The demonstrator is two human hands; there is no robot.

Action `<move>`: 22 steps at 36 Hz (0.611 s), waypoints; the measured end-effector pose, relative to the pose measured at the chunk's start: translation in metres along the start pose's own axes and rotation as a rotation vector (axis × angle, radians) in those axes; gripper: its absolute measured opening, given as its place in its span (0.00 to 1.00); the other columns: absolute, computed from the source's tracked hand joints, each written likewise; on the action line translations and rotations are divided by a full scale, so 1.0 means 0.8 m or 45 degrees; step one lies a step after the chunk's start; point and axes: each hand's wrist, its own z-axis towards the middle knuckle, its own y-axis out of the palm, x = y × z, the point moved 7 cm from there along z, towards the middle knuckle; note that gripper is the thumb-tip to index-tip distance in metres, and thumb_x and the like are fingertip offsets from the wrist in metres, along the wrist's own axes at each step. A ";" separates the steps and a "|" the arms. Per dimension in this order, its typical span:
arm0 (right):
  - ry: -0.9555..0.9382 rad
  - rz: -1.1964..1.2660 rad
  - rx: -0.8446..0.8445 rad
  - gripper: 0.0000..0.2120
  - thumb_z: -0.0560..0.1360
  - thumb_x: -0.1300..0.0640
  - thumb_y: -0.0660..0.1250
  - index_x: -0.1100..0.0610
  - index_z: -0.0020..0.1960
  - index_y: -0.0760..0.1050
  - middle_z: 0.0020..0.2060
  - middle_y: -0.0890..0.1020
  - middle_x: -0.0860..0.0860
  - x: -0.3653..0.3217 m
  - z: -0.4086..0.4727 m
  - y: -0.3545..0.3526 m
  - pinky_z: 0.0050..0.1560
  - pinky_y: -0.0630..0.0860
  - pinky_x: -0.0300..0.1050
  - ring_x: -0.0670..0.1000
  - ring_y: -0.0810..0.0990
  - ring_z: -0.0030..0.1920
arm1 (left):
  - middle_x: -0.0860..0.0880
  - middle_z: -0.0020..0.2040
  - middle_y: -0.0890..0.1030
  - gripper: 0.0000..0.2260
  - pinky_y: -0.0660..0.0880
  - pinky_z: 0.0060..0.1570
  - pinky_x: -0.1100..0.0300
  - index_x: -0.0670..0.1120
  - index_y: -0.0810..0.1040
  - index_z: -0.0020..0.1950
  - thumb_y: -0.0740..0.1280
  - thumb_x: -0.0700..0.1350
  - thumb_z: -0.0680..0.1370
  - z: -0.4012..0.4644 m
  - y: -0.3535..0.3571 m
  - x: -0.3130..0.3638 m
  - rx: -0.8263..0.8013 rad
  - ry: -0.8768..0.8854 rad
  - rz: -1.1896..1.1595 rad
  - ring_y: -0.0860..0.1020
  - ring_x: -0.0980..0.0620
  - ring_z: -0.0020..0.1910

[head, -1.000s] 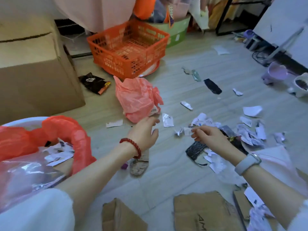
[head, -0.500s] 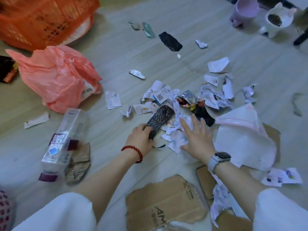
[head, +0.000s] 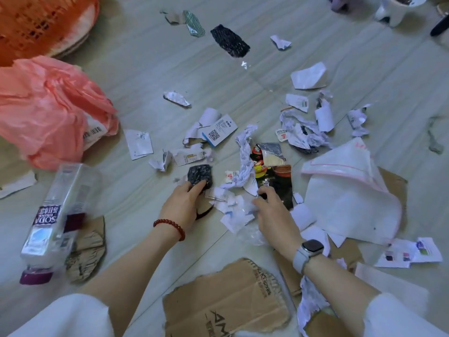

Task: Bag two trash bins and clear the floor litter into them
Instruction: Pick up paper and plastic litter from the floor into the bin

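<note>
I see the crumpled black textured wrapper (head: pixel 200 177) on the floor, center; the left hand (head: pixel 183 206) grips its near end. The right hand (head: pixel 273 210), fingers curled, pinches torn white paper scraps (head: pixel 233 212) beside a dark printed snack packet (head: pixel 279 181). Pink plastic bag (head: pixel 46 113) lies far left, clear soda bottle (head: pixel 56 220) nearer.

A single head-worn camera looks steeply down and forward from above the person's arms, close to the floor (head: pixel 145 69). Both hands sit low in the middle, the orange basket (head: pixel 36 23) cut off at top left, torn cardboard (head: pixel 226 302) at the bottom edge
</note>
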 end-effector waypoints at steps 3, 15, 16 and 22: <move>0.019 0.341 0.206 0.11 0.69 0.71 0.57 0.69 0.47 0.76 0.50 0.78 0.63 -0.001 0.000 -0.022 0.49 0.71 0.41 0.63 0.78 0.49 | 0.41 0.55 0.73 0.15 0.69 0.45 0.53 0.43 0.72 0.64 0.58 0.37 0.78 -0.012 -0.021 -0.019 0.214 -0.124 -0.112 0.71 0.40 0.55; 0.278 0.325 0.662 0.22 0.68 0.66 0.52 0.62 0.57 0.77 0.55 0.73 0.64 0.031 0.057 -0.107 0.60 0.68 0.50 0.61 0.71 0.58 | 0.46 0.39 0.70 0.25 0.67 0.36 0.57 0.44 0.70 0.34 0.60 0.68 0.65 -0.011 -0.036 0.030 0.349 0.096 0.013 0.68 0.47 0.41; 0.285 0.219 0.519 0.24 0.68 0.63 0.51 0.59 0.59 0.76 0.60 0.71 0.63 0.032 0.069 -0.094 0.62 0.68 0.57 0.63 0.67 0.62 | 0.45 0.42 0.72 0.26 0.68 0.40 0.55 0.44 0.72 0.34 0.59 0.69 0.63 -0.009 -0.027 0.042 0.285 0.147 0.059 0.70 0.45 0.44; 0.272 -0.066 -0.364 0.27 0.78 0.46 0.51 0.42 0.75 0.46 0.76 0.39 0.50 0.040 0.083 -0.004 0.71 0.36 0.64 0.58 0.33 0.74 | 0.47 0.76 0.43 0.43 0.42 0.72 0.42 0.46 0.55 0.73 0.62 0.70 0.66 -0.006 0.040 0.072 -0.162 0.230 0.239 0.40 0.44 0.75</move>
